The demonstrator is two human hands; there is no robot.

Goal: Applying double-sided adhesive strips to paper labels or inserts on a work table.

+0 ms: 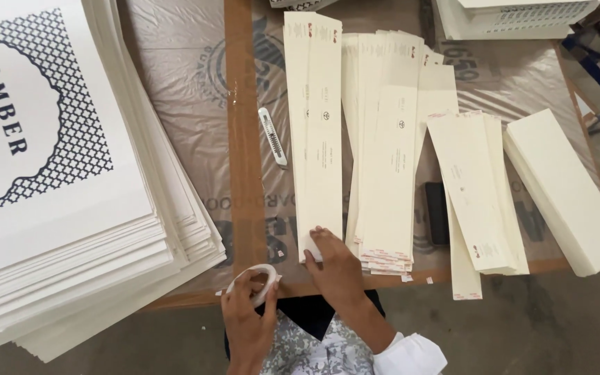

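My left hand [248, 312] grips a white roll of tape [253, 282] just off the table's near edge. My right hand [333, 258] rests its fingertips on the near end of a long cream paper strip [319, 132] that lies lengthwise on the table. To the right of that strip lie more stacked cream strips [387, 153] with small red marks at their near ends.
A tall stack of large printed white sheets [57, 180] fills the left. A white utility knife [272, 135] lies left of the strips. A black phone [437, 212], further strip piles [477, 191] and a thick cream block [564, 187] sit at right. Table edge [244, 208] is wooden.
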